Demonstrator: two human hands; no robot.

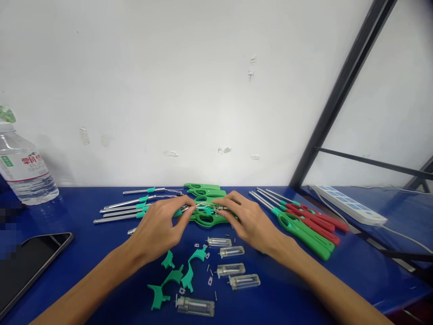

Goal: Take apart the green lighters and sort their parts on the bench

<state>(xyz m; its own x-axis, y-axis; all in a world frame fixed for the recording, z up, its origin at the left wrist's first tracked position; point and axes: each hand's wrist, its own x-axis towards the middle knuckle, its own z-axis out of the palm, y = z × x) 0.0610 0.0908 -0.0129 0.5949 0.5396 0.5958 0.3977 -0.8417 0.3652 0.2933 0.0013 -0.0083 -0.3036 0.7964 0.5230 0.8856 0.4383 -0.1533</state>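
My left hand (160, 225) pinches the wire end of a metal lighter tube (131, 231) with a teal collar, its tip sticking out below the palm. Opposite it, my right hand (248, 219) is closed on a small metal-tipped part (221, 207), most of it hidden by the fingers. Thin wires (204, 204) stretch between the two hands. Right behind them lie several green lighter handle shells (206, 221). Below the hands are teal triggers (157, 295), clear fuel tanks (195, 307), small pins and tiny clips (210, 280).
More metal lighter tubes (117, 221) lie at left. Assembled green lighters (304, 234) and red lighters (318, 221) rest at right. A water bottle (25, 167) and a phone (37, 257) are far left. A power strip (352, 205) stands by a black metal frame (334, 99).
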